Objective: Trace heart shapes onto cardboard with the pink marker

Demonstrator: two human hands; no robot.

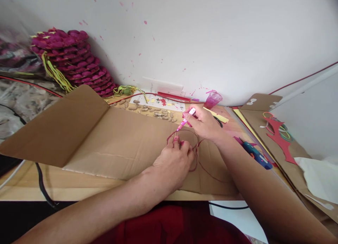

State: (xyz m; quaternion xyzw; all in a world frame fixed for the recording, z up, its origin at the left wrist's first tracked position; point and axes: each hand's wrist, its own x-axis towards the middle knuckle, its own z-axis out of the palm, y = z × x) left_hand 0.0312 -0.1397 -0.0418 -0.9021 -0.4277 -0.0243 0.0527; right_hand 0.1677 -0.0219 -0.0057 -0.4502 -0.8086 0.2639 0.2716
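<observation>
- The right hand (202, 122) was closed around a white and pink marker (186, 119), with thumb and fingers pinching it. Its tip pointed down at the cardboard sheet (126, 142).
- I could not read any name on the marker.
- The left hand (175, 159) lay on the cardboard, just beside the marker's tip. Its fingers were bent, and I could not tell if they gripped anything. Some fingertips were pink.
- Dark red curved lines (206, 171) ran over the cardboard near both hands.
- The big brown sheet lay flat on the wooden table (50, 182), with one flap tipped up at the left.
- Behind it were peanuts (163, 114) and a white paper (175, 107) with red and yellow stars on top. The paper had small dark marks, too tiny to read.
- A pink-stained cup (213, 99) stood by the wall.
- A blue glue gun (255, 154) lay near the right arm. Its pale label was too small to read.
- At the left, a tall purple-pink stack (71, 57) leaned to one side.
</observation>
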